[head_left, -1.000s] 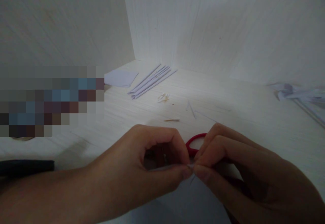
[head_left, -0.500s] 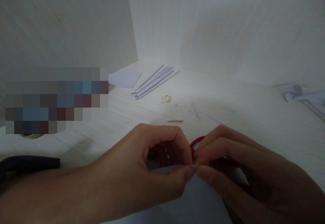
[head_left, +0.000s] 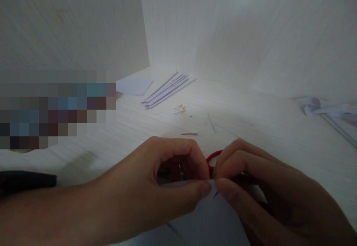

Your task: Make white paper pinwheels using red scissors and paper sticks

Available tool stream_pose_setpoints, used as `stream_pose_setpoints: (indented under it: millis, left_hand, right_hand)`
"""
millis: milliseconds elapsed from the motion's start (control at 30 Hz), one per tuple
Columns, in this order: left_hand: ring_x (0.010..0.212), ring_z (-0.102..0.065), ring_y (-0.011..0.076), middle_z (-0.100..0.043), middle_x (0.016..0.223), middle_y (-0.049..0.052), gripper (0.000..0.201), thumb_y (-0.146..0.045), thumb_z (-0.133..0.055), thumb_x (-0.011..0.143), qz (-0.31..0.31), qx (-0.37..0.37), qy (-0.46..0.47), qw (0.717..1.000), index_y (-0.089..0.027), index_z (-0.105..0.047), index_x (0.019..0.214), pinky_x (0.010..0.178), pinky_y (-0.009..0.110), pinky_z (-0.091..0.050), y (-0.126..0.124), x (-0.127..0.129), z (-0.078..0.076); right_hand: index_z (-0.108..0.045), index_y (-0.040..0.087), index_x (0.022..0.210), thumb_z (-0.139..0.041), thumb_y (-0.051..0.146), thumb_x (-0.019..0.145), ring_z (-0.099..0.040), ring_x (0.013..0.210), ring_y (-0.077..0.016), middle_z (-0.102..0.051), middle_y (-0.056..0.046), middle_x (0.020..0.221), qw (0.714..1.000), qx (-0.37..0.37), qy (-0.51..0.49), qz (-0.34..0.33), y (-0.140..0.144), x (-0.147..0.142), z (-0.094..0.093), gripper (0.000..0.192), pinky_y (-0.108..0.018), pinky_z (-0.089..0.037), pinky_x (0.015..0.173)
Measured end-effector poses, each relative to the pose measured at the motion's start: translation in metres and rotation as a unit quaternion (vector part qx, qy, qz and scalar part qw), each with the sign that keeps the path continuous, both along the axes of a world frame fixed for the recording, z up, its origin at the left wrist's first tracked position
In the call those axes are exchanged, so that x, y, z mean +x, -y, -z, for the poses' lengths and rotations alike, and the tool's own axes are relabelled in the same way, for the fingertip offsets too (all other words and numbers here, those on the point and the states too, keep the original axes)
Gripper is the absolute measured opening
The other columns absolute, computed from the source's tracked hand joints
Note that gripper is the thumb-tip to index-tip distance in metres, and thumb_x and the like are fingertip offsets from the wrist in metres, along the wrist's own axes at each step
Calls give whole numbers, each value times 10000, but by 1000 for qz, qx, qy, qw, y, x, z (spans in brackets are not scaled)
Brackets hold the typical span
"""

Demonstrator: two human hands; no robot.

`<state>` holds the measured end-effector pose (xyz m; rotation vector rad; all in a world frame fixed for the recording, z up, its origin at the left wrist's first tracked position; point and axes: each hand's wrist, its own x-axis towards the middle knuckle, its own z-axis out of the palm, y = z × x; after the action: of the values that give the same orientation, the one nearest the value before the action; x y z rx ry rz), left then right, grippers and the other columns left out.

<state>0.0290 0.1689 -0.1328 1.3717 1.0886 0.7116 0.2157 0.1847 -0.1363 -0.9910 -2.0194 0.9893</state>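
A white sheet of paper (head_left: 214, 220) hangs below my fingertips, with its upper edge between my hands. My left hand (head_left: 147, 179) is closed, pinching that edge between thumb and fingers. Close beside it, my right hand (head_left: 259, 168) is closed too, thumb and fingertips pressed together at the same edge. A thin dark pointed mark (head_left: 215, 194) shows on the paper just under the right thumb tip; I cannot tell what it is. Behind my fingers lie red-handled scissors (head_left: 209, 160), mostly hidden by the right hand.
Rolled paper sticks (head_left: 169, 90) lie at the back beside folded paper (head_left: 134, 86). Small pale bits (head_left: 180, 109), a thin wooden stick (head_left: 189, 133) and paper strips (head_left: 212, 123) lie nearer. A folded paper piece (head_left: 312, 105) sits far right. A dark object (head_left: 28, 180) is at left.
The view has shifted slightly. My fingertips have parted a little, showing more of the paper's upper edge, and the thin dark mark now shows below the right thumb.
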Motion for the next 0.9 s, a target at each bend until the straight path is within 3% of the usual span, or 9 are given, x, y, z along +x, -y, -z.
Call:
stream_pose_setpoints:
  millis: [367,667,900]
  left_hand:
    - [636,-503,88,-564,681,-31,151,-313,-671,794,22,-23,41,999,-180,-606,766,553,177,-396,0,-6,0]
    - [650,-507,75,-571,699,-43,156,-265,-706,772,53,-85,114,988,-179,-577,749,588,171,-398,1,-3,-4]
    - [642,-480,82,-543,682,-39,211,-319,-713,762,50,-88,108,989,-175,-563,729,576,178,-382,1,-2,-4]
  right_hand:
    - [-640,226,764,-584,222,827,-613,559,-106,-634,-10,740,998,58,25,17,-1,0,1,85,-157,-518,451]
    - [-658,272,830,-589,108,805,-685,679,-122,-699,-6,857,953,302,31,3,7,10,7,179,-134,-544,532]
    - [-680,272,748,-543,261,894,-665,616,-95,-701,4,786,926,371,60,32,6,17,16,200,-115,-515,508]
